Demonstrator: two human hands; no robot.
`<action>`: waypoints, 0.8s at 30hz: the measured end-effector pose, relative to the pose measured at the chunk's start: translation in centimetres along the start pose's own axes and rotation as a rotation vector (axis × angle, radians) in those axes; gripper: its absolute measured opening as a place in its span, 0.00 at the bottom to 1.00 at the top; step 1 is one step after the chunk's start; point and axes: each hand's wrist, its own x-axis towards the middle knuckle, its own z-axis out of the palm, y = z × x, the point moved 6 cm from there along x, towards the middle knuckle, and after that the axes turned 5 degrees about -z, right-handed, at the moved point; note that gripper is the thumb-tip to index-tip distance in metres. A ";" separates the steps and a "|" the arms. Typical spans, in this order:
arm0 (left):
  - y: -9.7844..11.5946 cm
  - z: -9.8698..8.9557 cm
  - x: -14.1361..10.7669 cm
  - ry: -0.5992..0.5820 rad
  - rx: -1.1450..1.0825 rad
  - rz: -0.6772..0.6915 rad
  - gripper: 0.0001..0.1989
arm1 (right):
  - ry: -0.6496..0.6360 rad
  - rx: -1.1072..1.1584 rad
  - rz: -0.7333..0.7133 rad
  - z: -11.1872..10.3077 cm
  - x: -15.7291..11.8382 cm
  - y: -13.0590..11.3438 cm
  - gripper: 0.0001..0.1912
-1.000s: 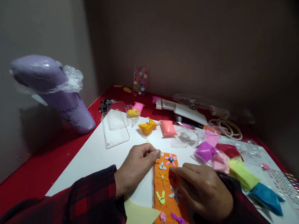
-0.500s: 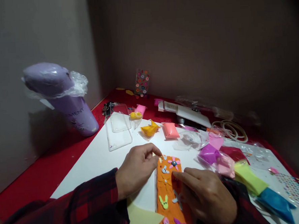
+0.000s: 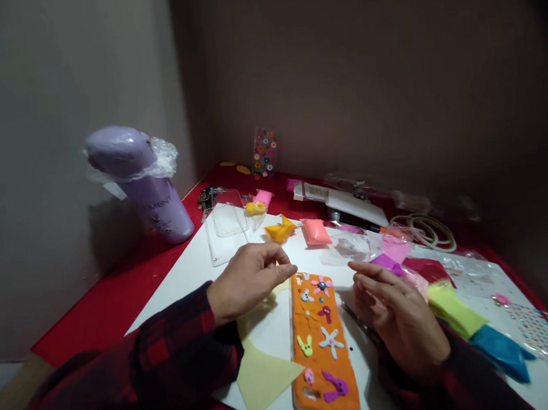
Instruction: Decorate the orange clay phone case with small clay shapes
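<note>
An orange clay-covered phone case (image 3: 321, 366) lies on a white sheet, decorated with small clay bunnies, flowers and a pale starfish-like shape (image 3: 331, 342). A teal bead (image 3: 321, 300) sits on the clay near the top. At the case's upper left corner hovers my left hand (image 3: 253, 279), thumb and forefinger pinched together; whatever they may hold is too small to make out. My right hand (image 3: 399, 321) is raised to the right of the case, fingers stretched out and nothing visible in them. A thin dark tool (image 3: 358, 320) lies partly hidden beside it.
Clear phone cases (image 3: 227, 232) lie at the back left, near a purple bottle (image 3: 156, 206). Clay packets, such as a coral one (image 3: 316, 232) and a blue one (image 3: 503, 352), spread to the right. A yellow paper piece (image 3: 266, 378) and a sheet of gems (image 3: 537, 343) flank the work.
My right hand has lifted off the case and moved right, its fingers opening out. A teal bead now shows where the fingertip was. My left hand stays by the top corner.
</note>
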 end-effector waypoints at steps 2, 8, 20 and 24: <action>0.3 -0.3 -1.2 -0.052 0.090 -0.021 0.07 | 0.018 0.020 -0.045 -0.2 0.0 -0.1 0.21; -0.6 1.6 -7.2 -0.220 0.434 0.047 0.04 | -0.047 0.024 -0.147 0.3 -0.5 0.1 0.19; -2.3 -2.3 -7.8 0.048 0.888 -0.033 0.07 | -0.160 0.207 -0.066 0.7 -0.8 0.7 0.16; 0.8 -1.6 -7.1 0.096 0.759 0.049 0.11 | -0.260 0.300 0.050 1.8 -1.4 0.4 0.19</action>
